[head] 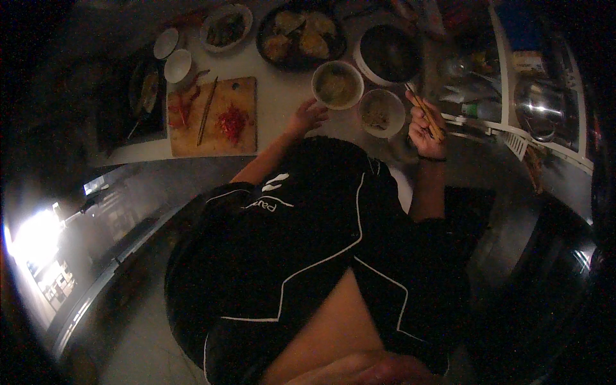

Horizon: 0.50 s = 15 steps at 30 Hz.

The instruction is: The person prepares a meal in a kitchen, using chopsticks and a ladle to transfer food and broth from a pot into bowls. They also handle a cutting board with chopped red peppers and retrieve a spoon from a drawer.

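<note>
My right hand (pixel 427 131) is closed around a pair of wooden chopsticks (pixel 423 109), their tips pointing up and left near a large white-rimmed bowl with dark contents (pixel 389 54). My left hand (pixel 308 117) rests just below a white bowl of pale food (pixel 338 85), fingers loosely apart, holding nothing; whether it touches the rim I cannot tell. Between the hands sits another white bowl (pixel 381 113) with some food in its bottom. Left of my left hand lies a wooden cutting board (pixel 186 144) with chopped red pieces (pixel 233 123), whole red peppers (pixel 179 111) and a thin stick or chopsticks (pixel 207 111).
A dark round pan (pixel 301 36) of browned food stands at the back. Further left are a plate of dark green food (pixel 226 30) and two small white bowls (pixel 178 66). On the right, a white rack (pixel 505 96) holds a shiny metal bowl (pixel 541 108). The scene is dim.
</note>
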Motion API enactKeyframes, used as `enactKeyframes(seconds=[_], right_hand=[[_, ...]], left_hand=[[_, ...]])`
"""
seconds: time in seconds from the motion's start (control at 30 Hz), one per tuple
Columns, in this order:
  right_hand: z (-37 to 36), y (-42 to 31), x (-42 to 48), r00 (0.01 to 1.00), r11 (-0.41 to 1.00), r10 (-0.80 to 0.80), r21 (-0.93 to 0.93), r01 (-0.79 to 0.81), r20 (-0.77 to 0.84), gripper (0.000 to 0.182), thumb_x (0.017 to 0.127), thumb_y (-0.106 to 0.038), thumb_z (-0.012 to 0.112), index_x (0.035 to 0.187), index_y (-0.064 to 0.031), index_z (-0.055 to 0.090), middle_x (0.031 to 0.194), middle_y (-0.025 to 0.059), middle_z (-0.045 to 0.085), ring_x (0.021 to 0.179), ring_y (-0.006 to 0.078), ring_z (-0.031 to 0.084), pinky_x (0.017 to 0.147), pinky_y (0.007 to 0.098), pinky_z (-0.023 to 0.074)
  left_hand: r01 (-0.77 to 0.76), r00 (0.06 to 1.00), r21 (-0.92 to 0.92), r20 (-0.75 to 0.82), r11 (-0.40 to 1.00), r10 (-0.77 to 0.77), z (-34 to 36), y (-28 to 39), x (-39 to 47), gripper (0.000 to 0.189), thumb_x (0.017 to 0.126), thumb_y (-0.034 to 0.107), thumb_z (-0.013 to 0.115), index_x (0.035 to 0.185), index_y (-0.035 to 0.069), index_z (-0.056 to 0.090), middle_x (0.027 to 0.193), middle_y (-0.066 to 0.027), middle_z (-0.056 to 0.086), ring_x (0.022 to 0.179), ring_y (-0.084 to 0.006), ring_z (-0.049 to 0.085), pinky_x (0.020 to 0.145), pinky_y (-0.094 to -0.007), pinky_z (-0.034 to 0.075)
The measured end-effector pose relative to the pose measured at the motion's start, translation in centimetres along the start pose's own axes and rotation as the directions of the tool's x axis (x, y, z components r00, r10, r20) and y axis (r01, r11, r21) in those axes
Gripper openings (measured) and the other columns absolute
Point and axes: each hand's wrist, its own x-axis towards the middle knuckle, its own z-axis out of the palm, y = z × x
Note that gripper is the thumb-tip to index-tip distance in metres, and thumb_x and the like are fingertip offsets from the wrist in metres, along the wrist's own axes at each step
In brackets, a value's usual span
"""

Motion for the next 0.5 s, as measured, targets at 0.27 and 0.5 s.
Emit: enactKeyframes(seconds=[0.27,0.5], right_hand=[[-1.2,-0.9,0.6,1.000,1.000,0.015,0.000,-0.015,-0.017,0.043,0.090,-0.018,0.037,0.124,0.0065,0.025,0.072,0.0102,0.054,0.050,0.0099,0.054,0.037,0.0192,0.0371],[-0.9,-0.8,0.7,0.982,0.990,-0.043,-0.137,0.018,-0.182,0.043,0.089,-0.019,0.041,0.122,0.0051,0.029,0.073,0.0084,0.054,0.051,0.0078,0.052,0.042,0.0178,0.0415]], left_hand=[[0.004,1.000,0.046,-0.008,0.999,-0.004,-0.4,-1.0,0.5,0.053,0.085,0.020,0.049,0.130,0.010,0.024,0.114,-0.0089,0.053,0.094,-0.0199,0.055,0.080,-0.0341,0.042],[0.043,0.998,0.080,-0.052,0.996,-0.039,0.6,0.5,-0.3,0.050,0.085,0.020,0.047,0.129,0.009,0.026,0.114,-0.0097,0.053,0.097,-0.0213,0.054,0.082,-0.0350,0.041]])
